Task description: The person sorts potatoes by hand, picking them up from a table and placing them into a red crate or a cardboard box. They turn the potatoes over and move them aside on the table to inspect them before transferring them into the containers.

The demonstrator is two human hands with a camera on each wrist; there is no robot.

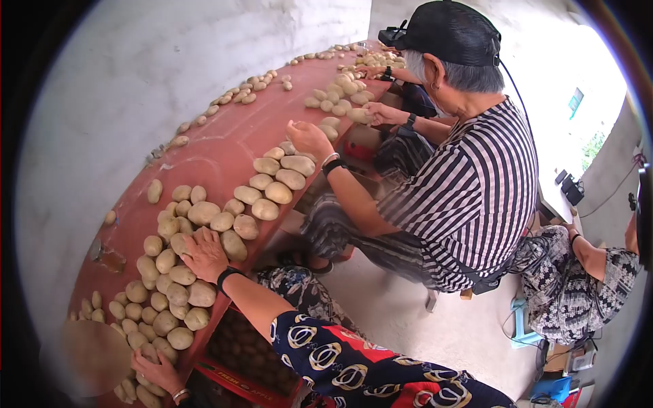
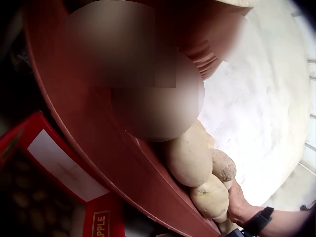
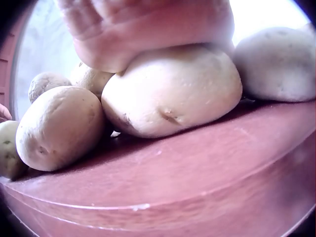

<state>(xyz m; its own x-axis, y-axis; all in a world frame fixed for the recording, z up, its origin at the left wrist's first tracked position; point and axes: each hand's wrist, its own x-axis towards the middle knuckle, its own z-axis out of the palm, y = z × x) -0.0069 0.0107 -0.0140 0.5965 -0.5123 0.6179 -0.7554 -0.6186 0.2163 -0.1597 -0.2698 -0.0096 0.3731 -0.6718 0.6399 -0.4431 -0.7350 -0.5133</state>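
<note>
Many potatoes (image 1: 162, 264) lie in a broad band on the red table (image 1: 136, 204). The right hand (image 1: 206, 255), with a black band at its wrist, rests palm down on potatoes at the table edge, fingers spread. In the right wrist view that hand (image 3: 153, 29) touches the top of a large potato (image 3: 173, 94). Lower left in the head view, the left hand (image 1: 158, 370) lies over potatoes with its fingers loosely bent, beside a potato (image 1: 164, 347). The left wrist view is largely blurred; beyond two potatoes (image 2: 190, 155) the right hand (image 2: 238, 203) shows.
A red crate (image 1: 241, 384) holding potatoes stands below the table edge. A person in a striped shirt (image 1: 469, 183) handles potatoes farther along, with another person's hand beyond. Small potatoes (image 1: 248, 88) line the wall side. Someone in patterned clothing (image 1: 564, 285) sits at the right.
</note>
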